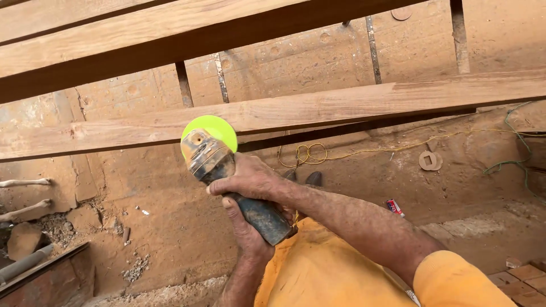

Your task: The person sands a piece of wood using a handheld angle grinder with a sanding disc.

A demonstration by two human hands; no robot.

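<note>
While both hands clamp the grinder body, its green disc projects above the grip.

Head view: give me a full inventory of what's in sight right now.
Angle grinder: one, dusty dark body with bright green disc, centre, disc at the middle plank.
Wooden planks: at least two, light brown, crossing the upper frame.
Cord: one, yellow, coiled on the dusty ground behind.
Green wire: one, far right.
Small red packet: one, on the ground right of centre.
Bricks: several, reddish, bottom right.
Left hand: under the grinder's handle.
Right hand: gripping over the grinder body, orange sleeve.
</note>
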